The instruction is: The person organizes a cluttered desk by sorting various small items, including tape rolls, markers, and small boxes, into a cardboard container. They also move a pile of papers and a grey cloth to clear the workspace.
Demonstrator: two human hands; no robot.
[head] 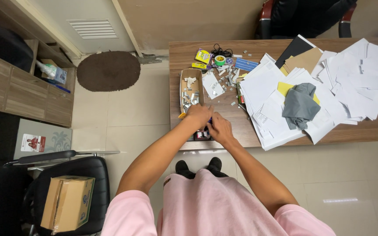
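Observation:
My left hand [199,116] and my right hand [219,128] meet at the near left corner of a wooden desk [246,126]. Both close on a small dark object [209,119] between the fingertips; what it is I cannot tell. Just below them a small black and red device [202,135] sits at the desk's edge. A narrow open cardboard box [190,89] holding several small metal clips lies right beyond my left hand.
Loose white papers [329,87] cover the desk's right half, with a grey cloth [300,105] on top. Tape rolls, a yellow packet [203,56] and scattered clips lie at the back left. A black chair [73,183] carries a cardboard box [68,202]. A brown mat [108,70] lies on the floor.

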